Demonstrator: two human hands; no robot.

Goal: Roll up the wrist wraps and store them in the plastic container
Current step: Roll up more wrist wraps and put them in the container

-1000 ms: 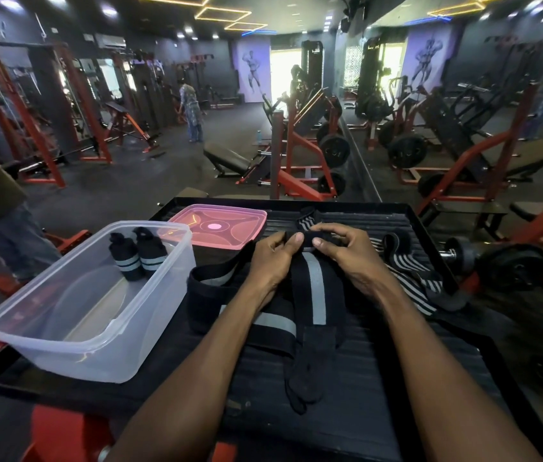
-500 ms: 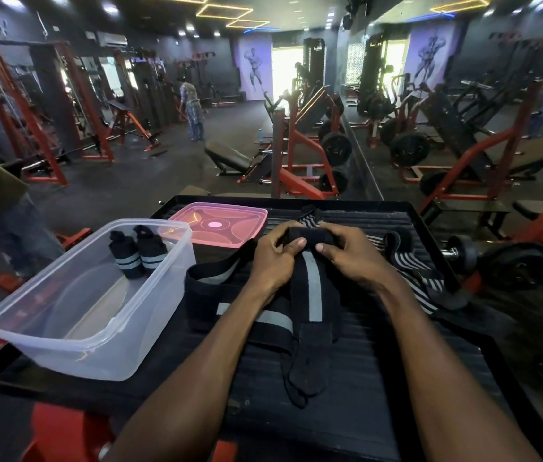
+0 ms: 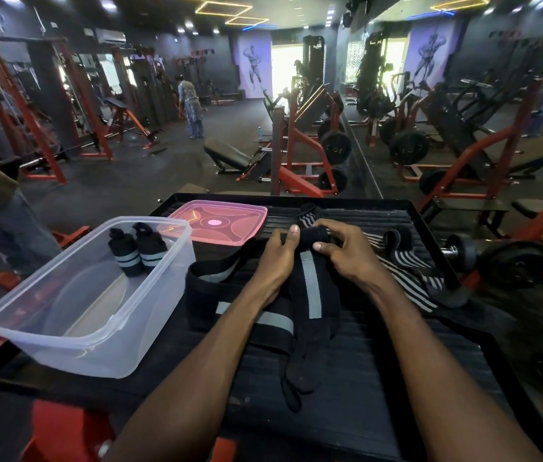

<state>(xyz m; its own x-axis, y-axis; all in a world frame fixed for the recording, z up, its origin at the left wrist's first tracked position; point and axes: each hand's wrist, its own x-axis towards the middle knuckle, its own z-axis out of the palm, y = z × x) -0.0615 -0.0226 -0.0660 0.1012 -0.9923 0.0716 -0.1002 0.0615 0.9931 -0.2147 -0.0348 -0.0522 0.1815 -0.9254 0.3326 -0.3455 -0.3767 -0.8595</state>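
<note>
A black wrist wrap with a grey stripe point(image 3: 310, 288) lies lengthwise on the black ribbed platform point(image 3: 380, 378). Its far end is wound into a small roll. My left hand point(image 3: 278, 258) and my right hand point(image 3: 340, 248) both pinch that roll from either side. A second black-and-grey wrap point(image 3: 253, 320) lies flat under my left forearm. Striped black-and-white wraps point(image 3: 410, 278) lie to the right. The clear plastic container point(image 3: 30, 325) stands at the left with two rolled wraps point(image 3: 140, 253) upright in its far corner.
The container's pink lid point(image 3: 220, 223) lies flat at the back of the platform. A dumbbell point(image 3: 497, 258) sits off the platform's right edge. Red and black gym machines fill the room behind, and a person stands far back on the floor.
The roll at the wrap's far end has grown thicker as both hands turned it toward me. My left thumb has lifted over the roll. The container and lid have not moved.
</note>
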